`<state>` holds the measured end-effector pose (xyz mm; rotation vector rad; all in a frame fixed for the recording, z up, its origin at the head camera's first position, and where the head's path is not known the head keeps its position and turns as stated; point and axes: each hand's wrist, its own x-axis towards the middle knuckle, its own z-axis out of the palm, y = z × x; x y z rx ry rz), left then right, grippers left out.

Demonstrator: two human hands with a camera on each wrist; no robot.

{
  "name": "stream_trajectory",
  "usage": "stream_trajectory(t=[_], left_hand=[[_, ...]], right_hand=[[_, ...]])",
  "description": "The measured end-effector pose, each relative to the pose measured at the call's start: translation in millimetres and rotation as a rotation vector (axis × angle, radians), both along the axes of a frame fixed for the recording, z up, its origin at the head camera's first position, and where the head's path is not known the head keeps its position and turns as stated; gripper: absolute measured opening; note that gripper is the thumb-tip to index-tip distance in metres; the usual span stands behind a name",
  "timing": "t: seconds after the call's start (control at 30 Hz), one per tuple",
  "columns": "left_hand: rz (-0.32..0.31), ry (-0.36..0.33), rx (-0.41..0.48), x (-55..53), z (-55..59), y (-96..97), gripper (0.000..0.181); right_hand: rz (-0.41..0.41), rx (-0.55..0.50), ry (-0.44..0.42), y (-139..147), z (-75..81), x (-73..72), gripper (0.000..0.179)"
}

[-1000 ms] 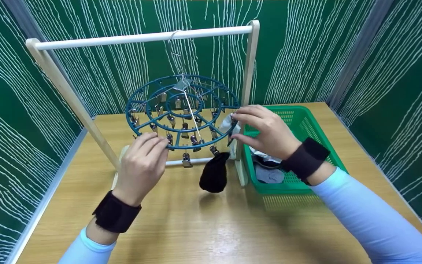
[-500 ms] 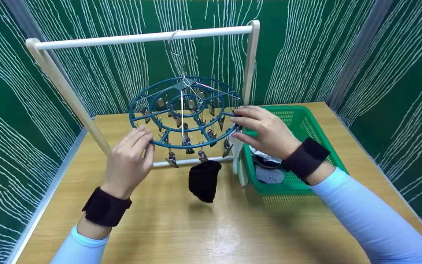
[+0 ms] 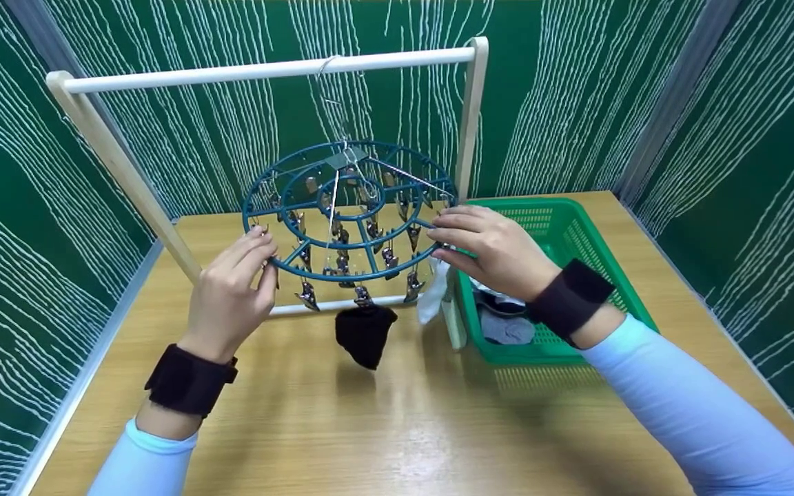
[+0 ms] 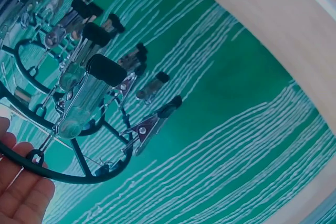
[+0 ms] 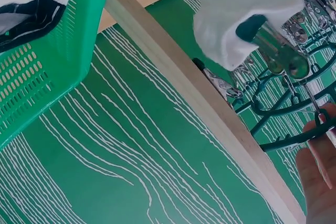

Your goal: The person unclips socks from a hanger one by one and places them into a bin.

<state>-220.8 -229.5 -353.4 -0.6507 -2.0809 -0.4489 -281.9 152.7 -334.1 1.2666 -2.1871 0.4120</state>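
Observation:
A round teal clip hanger (image 3: 342, 277) hangs by its hook from a rack, with several metal clips (image 3: 307, 296) dangling under its rings. My left hand (image 3: 231, 289) holds the outer ring at the front left; in the left wrist view its fingers (image 4: 32, 198) lie behind the ring. At the right side, my right hand (image 3: 497, 248) pinches the same ring, fingers above and thumb below. One front clip carries a small black sock (image 3: 365, 335). Below the right hand hangs a white sock (image 3: 431, 296), gripped by a clip (image 5: 275, 51) in the right wrist view.
The rack has a white top bar (image 3: 231, 74) and wooden posts (image 3: 128, 172). A green basket (image 3: 604, 275) stands right of it, with a grey cloth piece (image 3: 507, 329) and other dark and white fabric inside. Green walls with white lines enclose the wooden table (image 3: 383, 427).
The hanger has turned, its front side moving left and carrying the black sock along. The white sock has come forward below my right hand. My left hand has moved left; the right barely shifted.

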Motion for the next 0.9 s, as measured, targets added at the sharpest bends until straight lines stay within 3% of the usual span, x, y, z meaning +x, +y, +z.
stream_trajectory(t=[0.23, 0.37, 0.5, 0.6, 0.73, 0.9], left_hand=[[-0.022, 0.082, 0.031, 5.7, -2.0, 8.5, 0.033], [-0.078, 0.154, 0.075, 12.2, -2.6, 18.6, 0.036], [-0.14, 0.19, 0.102, 19.3, -4.4, 30.9, 0.027], [-0.183, 0.177, 0.088, 23.7, -6.8, 40.3, 0.02], [-0.237, 0.11, 0.05, 27.8, -12.5, 49.7, 0.021], [-0.216, -0.005, -0.006, 31.1, -18.4, 58.6, 0.028]], right_hand=[[0.002, 0.006, -0.014, -2.2, 1.0, 2.3, 0.027], [0.007, 0.006, -0.003, -2.6, 0.9, 2.5, 0.026], [0.014, -0.002, 0.009, -3.0, 0.7, 2.1, 0.026], [0.02, -0.008, 0.017, -3.5, 0.6, 1.7, 0.025], [0.016, -0.01, 0.024, -4.0, 0.9, 1.6, 0.023], [0.011, -0.013, 0.014, -3.7, 0.8, 2.1, 0.023]])
